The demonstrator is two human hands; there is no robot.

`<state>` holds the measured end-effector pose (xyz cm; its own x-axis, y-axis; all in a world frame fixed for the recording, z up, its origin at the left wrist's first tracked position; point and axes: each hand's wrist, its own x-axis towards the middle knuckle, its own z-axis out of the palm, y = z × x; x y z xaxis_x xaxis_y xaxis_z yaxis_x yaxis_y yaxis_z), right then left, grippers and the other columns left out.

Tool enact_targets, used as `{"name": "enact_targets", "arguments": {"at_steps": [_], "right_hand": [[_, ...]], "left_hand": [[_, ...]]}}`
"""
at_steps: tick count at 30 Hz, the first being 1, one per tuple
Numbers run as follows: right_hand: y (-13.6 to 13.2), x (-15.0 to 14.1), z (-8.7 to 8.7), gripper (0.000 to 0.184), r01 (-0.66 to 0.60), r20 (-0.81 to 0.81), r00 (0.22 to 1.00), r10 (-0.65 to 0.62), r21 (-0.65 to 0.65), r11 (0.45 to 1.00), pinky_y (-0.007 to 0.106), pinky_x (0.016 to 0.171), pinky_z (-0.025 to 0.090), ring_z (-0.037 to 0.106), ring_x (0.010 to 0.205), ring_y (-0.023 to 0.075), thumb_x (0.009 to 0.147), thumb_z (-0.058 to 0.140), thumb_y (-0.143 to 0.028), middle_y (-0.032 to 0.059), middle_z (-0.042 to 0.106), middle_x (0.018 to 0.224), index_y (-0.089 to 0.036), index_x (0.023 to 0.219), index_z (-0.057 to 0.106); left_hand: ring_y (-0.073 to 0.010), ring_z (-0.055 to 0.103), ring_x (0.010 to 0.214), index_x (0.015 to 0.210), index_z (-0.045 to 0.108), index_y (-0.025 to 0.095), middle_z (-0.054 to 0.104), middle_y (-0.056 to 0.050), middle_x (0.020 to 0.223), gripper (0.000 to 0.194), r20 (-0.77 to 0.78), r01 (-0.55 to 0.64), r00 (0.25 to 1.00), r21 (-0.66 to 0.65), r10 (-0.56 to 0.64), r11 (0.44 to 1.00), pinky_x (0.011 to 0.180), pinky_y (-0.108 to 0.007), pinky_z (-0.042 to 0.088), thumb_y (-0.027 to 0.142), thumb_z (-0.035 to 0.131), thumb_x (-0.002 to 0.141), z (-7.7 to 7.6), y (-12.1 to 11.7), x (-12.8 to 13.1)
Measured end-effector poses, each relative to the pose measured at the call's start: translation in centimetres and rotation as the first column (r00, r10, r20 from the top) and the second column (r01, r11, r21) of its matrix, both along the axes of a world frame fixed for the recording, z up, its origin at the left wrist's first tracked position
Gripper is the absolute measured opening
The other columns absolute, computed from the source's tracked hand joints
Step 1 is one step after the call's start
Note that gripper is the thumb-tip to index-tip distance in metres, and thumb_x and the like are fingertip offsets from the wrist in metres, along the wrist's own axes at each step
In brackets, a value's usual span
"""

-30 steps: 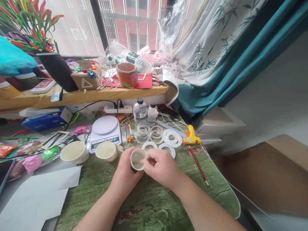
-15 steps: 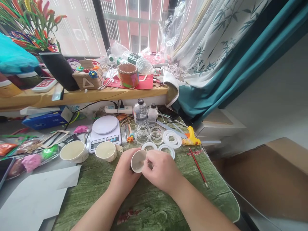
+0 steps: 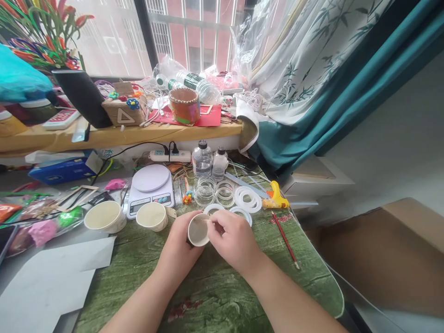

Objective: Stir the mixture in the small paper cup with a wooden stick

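Tilted toward me, a small paper cup (image 3: pixel 198 231) is wrapped in the fingers of my left hand (image 3: pixel 180 240). Its pale inside shows, but the outer wall is mostly covered. My right hand (image 3: pixel 232 238) is pinched at the cup's right rim around a thin pale stick (image 3: pixel 207 220) that reaches into the cup; only a short bit of it shows. Two wider paper cups, one in the middle (image 3: pixel 151 216) and one farther left (image 3: pixel 105 217), stand beside my left hand. White ring molds (image 3: pixel 248 200) and clear rings (image 3: pixel 204 190) lie just beyond my hands.
A white kitchen scale (image 3: pixel 151 189) stands behind the paper cups. Two clear bottles with black caps (image 3: pixel 202 159) are at the back. A yellow glue gun (image 3: pixel 276 196) and a red pencil (image 3: pixel 285 239) lie to the right. White sheets (image 3: pixel 52 273) cover the left front.
My right hand has shifted slightly up along the cup's rim, with the stick now nearer the rim's upper right. My left hand keeps holding the cup almost in place.
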<state>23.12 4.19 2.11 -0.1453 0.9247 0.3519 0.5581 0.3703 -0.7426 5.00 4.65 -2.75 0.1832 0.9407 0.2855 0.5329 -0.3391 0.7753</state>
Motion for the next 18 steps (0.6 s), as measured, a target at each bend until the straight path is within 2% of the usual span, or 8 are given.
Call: {"name": "enact_targets", "arguments": {"at_steps": [7, 11, 14, 18], "right_hand": [[-0.08, 0.09, 0.34, 0.021, -0.019, -0.043, 0.999, 0.017, -0.038, 0.999, 0.026, 0.060, 0.031, 0.046, 0.061, 0.0124, 0.087, 0.056, -0.017, -0.0030, 0.050, 0.063, -0.021, 0.067, 0.048], [-0.13, 0.15, 0.25, 0.021, 0.042, -0.039, 0.998, -0.044, -0.034, 0.999, 0.026, 0.058, 0.030, 0.043, 0.060, 0.0121, 0.085, 0.056, -0.017, -0.0035, 0.048, 0.062, -0.021, 0.067, 0.047], [-0.07, 0.14, 0.14, 0.021, 0.008, -0.044, 0.999, -0.010, -0.047, 0.999, 0.026, 0.058, 0.030, 0.044, 0.059, 0.0116, 0.085, 0.056, -0.017, -0.0040, 0.047, 0.062, -0.021, 0.067, 0.047], [0.03, 0.11, 0.12, 0.019, 0.039, -0.048, 0.998, -0.040, -0.036, 0.999, 0.026, 0.058, 0.030, 0.044, 0.060, 0.0118, 0.086, 0.056, -0.017, -0.0039, 0.048, 0.063, -0.021, 0.068, 0.049]], "left_hand": [[-0.0316, 0.067, 0.124, 0.136, 0.060, 0.027, 0.069, -0.010, 0.134, 0.052, 0.000, 0.001, 1.000, -0.015, -0.001, 1.000, 0.107, -0.049, 0.054, 0.027, 0.074, 0.086, 0.35, -0.01, 0.15], [-0.0314, 0.067, 0.124, 0.136, 0.059, 0.027, 0.069, -0.010, 0.134, 0.052, -0.006, -0.005, 1.000, -0.011, 0.005, 1.000, 0.107, -0.049, 0.054, 0.026, 0.074, 0.086, 0.31, -0.08, 0.17], [-0.0314, 0.068, 0.123, 0.136, 0.060, 0.027, 0.069, -0.009, 0.133, 0.053, -0.003, -0.007, 1.000, -0.005, 0.007, 1.000, 0.106, -0.048, 0.055, 0.026, 0.075, 0.085, 0.25, -0.10, 0.14], [-0.0314, 0.067, 0.124, 0.136, 0.059, 0.028, 0.069, -0.009, 0.134, 0.053, -0.008, -0.006, 1.000, -0.024, 0.006, 1.000, 0.106, -0.048, 0.055, 0.027, 0.075, 0.085, 0.30, -0.12, 0.10]]}}
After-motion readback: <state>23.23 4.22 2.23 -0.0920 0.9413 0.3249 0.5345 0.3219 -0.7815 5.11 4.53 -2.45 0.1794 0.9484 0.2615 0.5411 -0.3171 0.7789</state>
